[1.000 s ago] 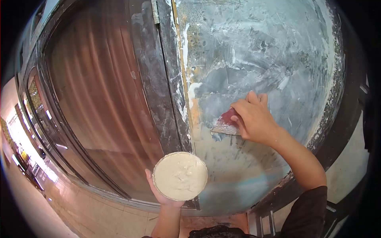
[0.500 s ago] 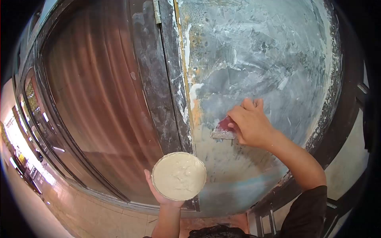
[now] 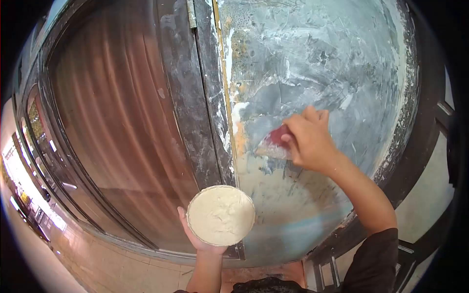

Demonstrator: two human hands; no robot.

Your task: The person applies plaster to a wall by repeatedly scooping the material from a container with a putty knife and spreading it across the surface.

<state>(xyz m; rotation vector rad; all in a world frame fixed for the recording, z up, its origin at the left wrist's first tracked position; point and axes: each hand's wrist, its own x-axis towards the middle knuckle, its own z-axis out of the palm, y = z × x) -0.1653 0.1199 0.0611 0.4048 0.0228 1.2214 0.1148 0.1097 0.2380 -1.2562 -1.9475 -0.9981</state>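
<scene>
My right hand point(image 3: 312, 141) is closed around a putty knife point(image 3: 277, 141) with a dark red handle and a whitish, coated blade. Its blade lies at the surface of a grey, patchy wall point(image 3: 322, 68), where paler smears spread below it; the blade edge is slightly blurred. Lower down, my left hand point(image 3: 207, 245) holds up a round bowl point(image 3: 195, 229) from beneath. Cream-coloured putty point(image 3: 222, 212) fills it, with a few ridges near the middle. Most of the left fingers are hidden under the bowl.
Left of the wall runs a dark door frame point(image 3: 188, 88) with a metal hinge point(image 3: 191, 13) and a glass pane point(image 3: 112, 122) before brown curtains. Dark framed panels point(image 3: 425, 161) stand at the right. Tiled floor point(image 3: 132, 266) shows at lower left.
My right hand has moved upward along the wall with the putty knife, leaving a bluish-grey smear visible beneath the blade. The bowl in my left hand has stayed nearly still.
</scene>
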